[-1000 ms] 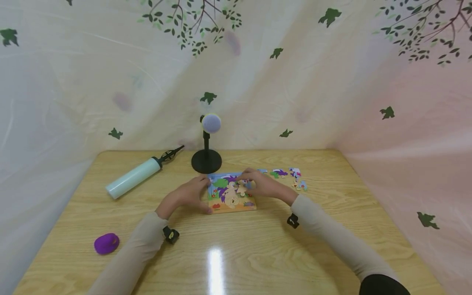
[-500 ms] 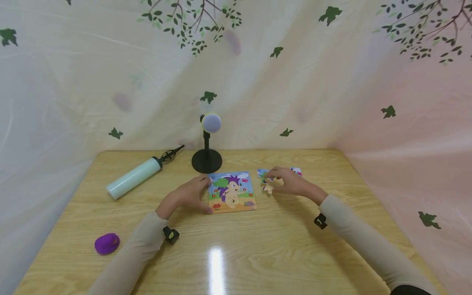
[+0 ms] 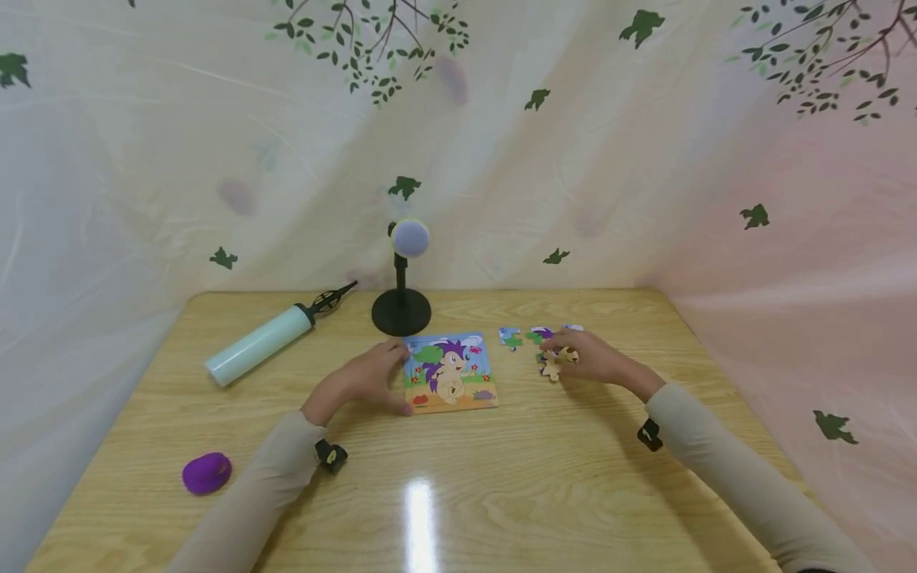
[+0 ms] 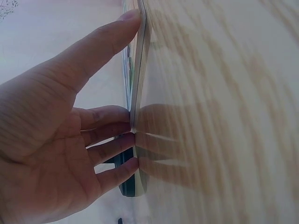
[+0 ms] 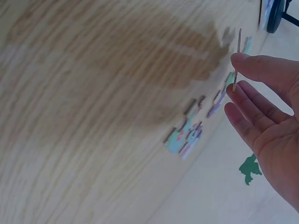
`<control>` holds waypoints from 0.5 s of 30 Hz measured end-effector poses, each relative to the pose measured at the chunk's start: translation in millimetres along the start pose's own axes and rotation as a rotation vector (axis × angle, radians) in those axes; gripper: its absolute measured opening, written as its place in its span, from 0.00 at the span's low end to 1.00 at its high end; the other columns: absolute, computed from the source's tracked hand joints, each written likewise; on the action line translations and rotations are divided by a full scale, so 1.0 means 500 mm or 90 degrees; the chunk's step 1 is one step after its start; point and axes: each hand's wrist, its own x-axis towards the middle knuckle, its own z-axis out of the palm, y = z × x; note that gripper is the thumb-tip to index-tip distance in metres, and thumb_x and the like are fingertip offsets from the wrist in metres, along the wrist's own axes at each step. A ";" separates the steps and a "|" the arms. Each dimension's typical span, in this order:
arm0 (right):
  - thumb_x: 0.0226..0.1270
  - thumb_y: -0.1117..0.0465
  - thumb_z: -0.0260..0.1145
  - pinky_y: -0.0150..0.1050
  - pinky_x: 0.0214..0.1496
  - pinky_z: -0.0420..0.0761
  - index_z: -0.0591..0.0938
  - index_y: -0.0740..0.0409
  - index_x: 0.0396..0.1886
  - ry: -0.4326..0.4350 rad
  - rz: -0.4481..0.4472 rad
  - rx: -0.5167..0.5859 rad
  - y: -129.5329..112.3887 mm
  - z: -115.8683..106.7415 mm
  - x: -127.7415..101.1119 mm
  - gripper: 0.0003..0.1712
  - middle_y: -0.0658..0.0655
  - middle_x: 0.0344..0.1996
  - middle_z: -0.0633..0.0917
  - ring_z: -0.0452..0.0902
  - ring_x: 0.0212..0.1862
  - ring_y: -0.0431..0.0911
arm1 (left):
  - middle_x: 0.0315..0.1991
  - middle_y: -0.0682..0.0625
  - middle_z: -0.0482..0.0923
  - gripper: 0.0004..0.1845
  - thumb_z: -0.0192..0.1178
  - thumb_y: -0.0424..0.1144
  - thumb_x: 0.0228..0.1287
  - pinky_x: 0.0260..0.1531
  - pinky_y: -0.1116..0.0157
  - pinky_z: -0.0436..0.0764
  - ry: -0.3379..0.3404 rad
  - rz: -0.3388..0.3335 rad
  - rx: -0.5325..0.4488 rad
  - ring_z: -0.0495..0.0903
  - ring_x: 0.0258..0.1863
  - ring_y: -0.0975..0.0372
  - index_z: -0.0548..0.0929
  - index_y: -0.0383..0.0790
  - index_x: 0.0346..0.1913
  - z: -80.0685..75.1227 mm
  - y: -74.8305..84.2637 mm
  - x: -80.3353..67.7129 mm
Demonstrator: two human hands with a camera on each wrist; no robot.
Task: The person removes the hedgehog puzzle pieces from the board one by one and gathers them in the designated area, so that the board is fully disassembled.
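My left hand (image 3: 364,378) rests at the left side of a puzzle board (image 3: 450,402) with a purple-haired hedgehog picture. In the left wrist view, the thumb and fingertips touch the board's edge (image 4: 141,60), the thumb held fairly straight. To the right of the board, my right hand (image 3: 591,356) pinches a puzzle piece (image 3: 550,369) between thumb and fingertips. That piece appears edge-on in the right wrist view, above the tabletop. Beyond it lie loose puzzle pieces (image 3: 510,337), some partly hidden by the right hand.
A black-based stand (image 3: 401,312) with a round pale head is behind the board. Back left lies a light-blue hand pump (image 3: 261,346) with a black nozzle. A purple rounded object (image 3: 207,473) sits front left on the wooden table (image 3: 501,493). Printed cloth hangs behind.
My right hand has moved right, from over the board to the loose pieces, carrying the puzzle piece away from the picture. The left hand stays at the board's edge.
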 end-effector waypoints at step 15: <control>0.61 0.74 0.72 0.60 0.56 0.84 0.81 0.67 0.60 0.033 0.000 0.000 0.017 0.015 -0.008 0.26 0.67 0.57 0.83 0.80 0.57 0.63 | 0.79 0.32 0.53 0.56 0.78 0.57 0.52 0.77 0.43 0.61 0.003 0.007 -0.005 0.55 0.79 0.40 0.64 0.30 0.75 0.000 -0.005 0.000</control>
